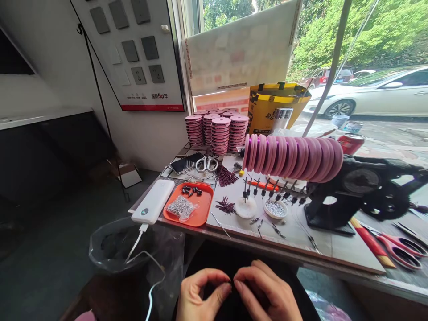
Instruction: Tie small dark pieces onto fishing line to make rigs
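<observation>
Both hands are low in my lap, below the table's front edge. My left hand (pixel 200 296) pinches thumb and forefinger together, and my right hand (pixel 265 294) does the same, their fingertips meeting over dark cloth. What they pinch is too small to make out. Above them on the table (pixel 354 256) a row of pink spools (pixel 292 157) sits on a black hand-crank machine (pixel 361 191), with dark pins (pixel 267 189) standing below it. A white round dish (pixel 245 207) and a small bowl of silver beads (pixel 275 208) lie nearest my hands.
Stacked pink spools (pixel 217 130) stand at the back. An orange tray (pixel 191 204) holds a bag of small metal parts. A white power bank (pixel 153 201) trails a cable by a lined bin (pixel 113 244). Scissors (pixel 206 164), red-handled scissors (pixel 399 249), a yellow bag (pixel 272 104).
</observation>
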Available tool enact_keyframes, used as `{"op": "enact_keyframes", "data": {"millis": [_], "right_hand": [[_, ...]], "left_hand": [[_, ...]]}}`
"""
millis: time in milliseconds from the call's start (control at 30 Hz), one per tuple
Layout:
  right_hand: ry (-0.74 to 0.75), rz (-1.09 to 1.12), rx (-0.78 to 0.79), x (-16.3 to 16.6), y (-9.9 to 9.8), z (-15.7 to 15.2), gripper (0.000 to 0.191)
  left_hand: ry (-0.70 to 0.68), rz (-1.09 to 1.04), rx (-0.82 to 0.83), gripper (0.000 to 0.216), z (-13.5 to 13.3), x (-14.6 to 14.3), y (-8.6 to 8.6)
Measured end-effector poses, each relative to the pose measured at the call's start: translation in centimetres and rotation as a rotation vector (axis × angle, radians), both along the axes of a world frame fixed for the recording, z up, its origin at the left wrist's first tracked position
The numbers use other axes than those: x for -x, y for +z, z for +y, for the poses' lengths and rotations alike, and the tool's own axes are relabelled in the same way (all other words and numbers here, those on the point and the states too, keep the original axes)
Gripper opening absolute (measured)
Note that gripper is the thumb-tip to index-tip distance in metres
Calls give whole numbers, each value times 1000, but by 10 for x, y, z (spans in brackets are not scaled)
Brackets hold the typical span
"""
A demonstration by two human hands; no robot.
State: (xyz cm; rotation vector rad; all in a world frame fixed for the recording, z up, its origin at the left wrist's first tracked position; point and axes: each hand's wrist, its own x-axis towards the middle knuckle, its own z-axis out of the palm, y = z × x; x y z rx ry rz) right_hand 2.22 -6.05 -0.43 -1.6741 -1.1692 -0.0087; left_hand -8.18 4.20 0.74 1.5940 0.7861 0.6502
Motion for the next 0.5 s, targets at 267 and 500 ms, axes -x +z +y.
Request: {"op": "enact_keyframes", "data": {"millis": [267,500], "right_hand": [[38,-310,2,-9,6,-1,11],[33,-337,5,-8,5,0,11]], "left_hand": [[-41,-39,-57,7,-1,0,-2],[-137,-114,-208,5,5,2,-9]]}}
